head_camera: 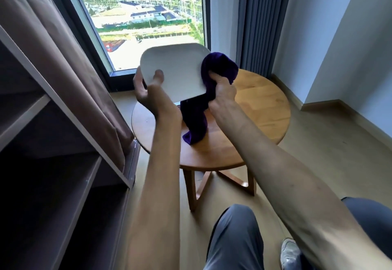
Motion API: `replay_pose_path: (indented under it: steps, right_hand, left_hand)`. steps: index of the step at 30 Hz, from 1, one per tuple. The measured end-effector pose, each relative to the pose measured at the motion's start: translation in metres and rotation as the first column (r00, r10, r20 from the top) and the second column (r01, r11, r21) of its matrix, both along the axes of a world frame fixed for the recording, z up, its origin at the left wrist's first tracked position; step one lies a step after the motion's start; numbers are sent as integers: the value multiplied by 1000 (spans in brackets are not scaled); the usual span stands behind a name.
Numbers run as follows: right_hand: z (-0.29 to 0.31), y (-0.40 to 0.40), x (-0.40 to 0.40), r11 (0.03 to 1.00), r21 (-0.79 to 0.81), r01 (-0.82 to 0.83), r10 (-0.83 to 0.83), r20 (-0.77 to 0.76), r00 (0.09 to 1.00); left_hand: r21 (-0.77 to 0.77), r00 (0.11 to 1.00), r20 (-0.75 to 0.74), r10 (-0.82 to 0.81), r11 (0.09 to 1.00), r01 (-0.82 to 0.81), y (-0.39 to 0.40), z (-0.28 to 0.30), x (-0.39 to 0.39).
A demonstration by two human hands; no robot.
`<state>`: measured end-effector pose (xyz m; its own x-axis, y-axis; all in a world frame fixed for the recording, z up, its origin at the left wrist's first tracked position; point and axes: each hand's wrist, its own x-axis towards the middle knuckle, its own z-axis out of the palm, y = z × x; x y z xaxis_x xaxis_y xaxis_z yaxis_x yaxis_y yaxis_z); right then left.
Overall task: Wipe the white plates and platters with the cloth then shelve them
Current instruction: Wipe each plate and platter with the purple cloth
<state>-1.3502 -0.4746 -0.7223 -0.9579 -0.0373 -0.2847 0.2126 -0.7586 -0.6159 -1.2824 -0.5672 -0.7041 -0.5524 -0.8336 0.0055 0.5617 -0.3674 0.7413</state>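
A white squarish plate (176, 68) is held tilted in the air above the round wooden table (261, 104). My left hand (148, 91) grips its near left edge, thumb on the upper face and fingers beneath. My right hand (222, 93) grips a dark purple cloth (218, 68) that wraps over the plate's right edge. The cloth's loose end hangs down behind the plate to the tabletop.
A brown fabric shelf unit (63, 121) with open compartments and a drawn-back curtain stands on the left. A tall window (144, 14) is behind the table, grey curtains (261, 21) to its right. My knees and a shoe show at the bottom.
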Motion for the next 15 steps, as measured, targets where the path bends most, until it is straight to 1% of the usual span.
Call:
replay_pose_path:
  steps: [1,3,4,5,7,9,10,11,12,13,14,15]
  right_hand:
    - [-4,0,1,1000,-9,19,-19,20,1000]
    - [-11,-1,3,999,-20,45,-43,77,996]
    - [-12,-4,4,999,-26,48,-45,94,995]
    - [-13,-7,5,999,-24,40,-38,91,995]
    - [-14,-7,7,1000,7,-5,4,39,999]
    - [-17,0,4,995,87,-55,59,-39,997]
    - [-18,7,2,988,139,-67,80,-88,993]
    - [-19,16,-1,979,192,-70,97,-134,986]
    - [-18,23,-5,968,243,-68,112,-172,979]
    - [-17,29,-8,953,295,-69,134,-207,969]
    - [-15,33,-9,931,357,-82,176,-240,955]
    - [-12,35,-11,900,424,-103,233,-267,935]
  left_hand:
    - [28,999,-16,32,999,-31,7,-7,0]
    - [44,999,-37,-3,999,4,21,-19,-4]
    - [-9,999,-3,-42,999,42,30,-21,-7]
    - [-109,995,83,-47,992,56,38,-23,-10]
    - [-261,974,219,53,965,6,45,-27,-18]
    - [-353,971,218,102,935,-19,31,-21,-18]
    - [-424,974,210,81,906,16,18,-16,-17]
    - [-522,973,229,37,848,91,4,-10,-14]
    - [-620,962,273,-29,758,199,-11,-3,-12]
    - [-687,929,351,-114,643,339,-26,4,-9]
    - [-702,867,456,-202,517,490,-37,12,-4]
    - [-670,776,575,-261,394,629,-46,20,-1]
